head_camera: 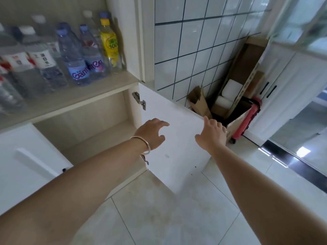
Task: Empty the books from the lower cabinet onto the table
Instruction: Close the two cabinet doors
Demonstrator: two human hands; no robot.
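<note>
We look down into the lower cabinet [85, 124], a pale wood-lined compartment whose white door [177, 144] on the right stands swung wide open on metal hinges [139, 101]. What we see of its inside is bare board; no book shows in the part open to us, and no worktop is in the picture. The cabinet sits under a shelf [70, 98] that carries a row of plastic bottles [74, 55], most of them clear water, 1 of them yellow.

Our left hand [152, 133], with a metal bangle [143, 144] at the wrist, hangs in front of the door's inner face, its fingers [161, 123] loosely spread and curled, grasping nothing; whether they brush the panel we cannot tell. Our right hand [212, 135] is at the door's outer top corner, its fingers hooked over the edge and touching it, otherwise holding nothing.

Beyond the door, cardboard boxes [235, 96] and a red frame [247, 119] lean against the tiled wall [194, 41].
</note>
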